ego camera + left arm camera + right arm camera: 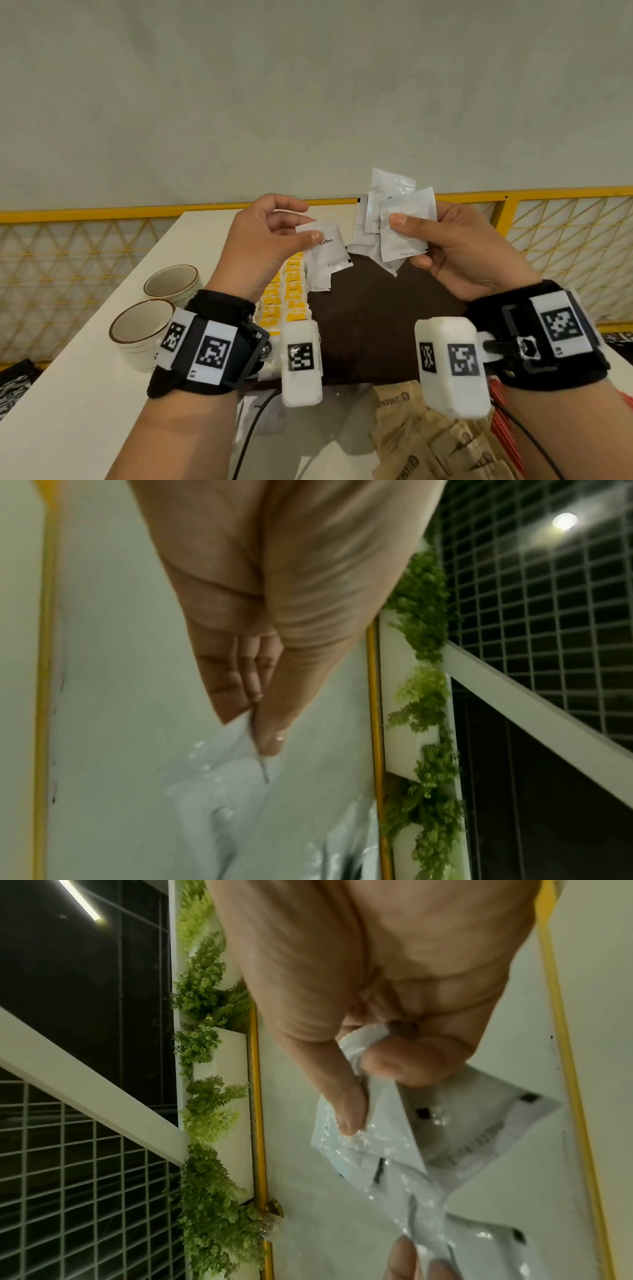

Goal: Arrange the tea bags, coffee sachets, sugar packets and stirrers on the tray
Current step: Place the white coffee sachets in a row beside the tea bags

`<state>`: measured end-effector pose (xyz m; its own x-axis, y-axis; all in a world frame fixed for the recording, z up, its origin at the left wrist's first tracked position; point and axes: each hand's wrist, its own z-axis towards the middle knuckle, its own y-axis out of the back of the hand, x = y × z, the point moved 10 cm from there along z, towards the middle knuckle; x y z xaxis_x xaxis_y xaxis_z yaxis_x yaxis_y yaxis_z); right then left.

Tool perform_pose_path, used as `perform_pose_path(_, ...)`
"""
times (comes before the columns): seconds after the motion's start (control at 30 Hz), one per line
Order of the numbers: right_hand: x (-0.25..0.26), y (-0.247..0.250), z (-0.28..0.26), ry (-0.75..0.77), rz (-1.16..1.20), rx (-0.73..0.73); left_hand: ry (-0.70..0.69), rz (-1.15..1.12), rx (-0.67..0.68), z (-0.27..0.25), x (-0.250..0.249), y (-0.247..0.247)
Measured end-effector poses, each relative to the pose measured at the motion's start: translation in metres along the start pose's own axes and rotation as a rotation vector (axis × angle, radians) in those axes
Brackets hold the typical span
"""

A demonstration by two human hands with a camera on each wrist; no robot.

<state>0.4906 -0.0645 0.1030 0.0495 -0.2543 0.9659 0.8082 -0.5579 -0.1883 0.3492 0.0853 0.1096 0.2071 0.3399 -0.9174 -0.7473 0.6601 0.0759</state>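
White coffee sachet (pixel 327 250) between left hand (pixel 260 240) thumb and fingers (pixel 291 228).

Bare brown tray (pixel 359 329) centre under the hands — yellow tea bags (pixel 284 301) and cups (pixel 144 329) left.

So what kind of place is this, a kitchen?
Probably a café or hotel tea corner, not a kitchen: cups on a white table, coffee packets in both hands, and a yellow railing behind.
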Motion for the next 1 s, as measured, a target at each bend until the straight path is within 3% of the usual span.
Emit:
perform_pose_path(0.1, -0.009, -0.009, 0.001, -0.023, -0.032, 0.010, 0.020, -0.134, -0.015, -0.002, -0.003, -0.005)
perform_pose_path(0.23, -0.020, -0.027, 0.003, -0.028, 0.025, 0.030, 0.148, -0.494, 0.166, -0.011, -0.001, -0.045)
perform_pose_path(0.3, -0.021, -0.027, 0.004, -0.017, 0.063, 0.011, 0.191, -0.578, 0.165, -0.012, 0.000, -0.052)
perform_pose_path(0.53, -0.019, -0.013, 0.006, 0.002, 0.114, -0.078, 0.210, -0.446, -0.071, -0.005, 0.014, -0.025)
perform_pose_path(0.73, -0.019, -0.014, 0.007, 0.004, 0.056, -0.057, 0.192, -0.288, 0.085, -0.007, 0.015, -0.039)
perform_pose_path(0.9, -0.004, 0.015, 0.007, 0.063, 0.065, -0.137, 0.237, -0.306, 0.021, -0.003, 0.027, -0.021)
perform_pose_path(1.0, 0.004, 0.020, 0.006, 0.090, 0.090, -0.085, 0.240, -0.268, 0.039, -0.002, 0.028, -0.018)
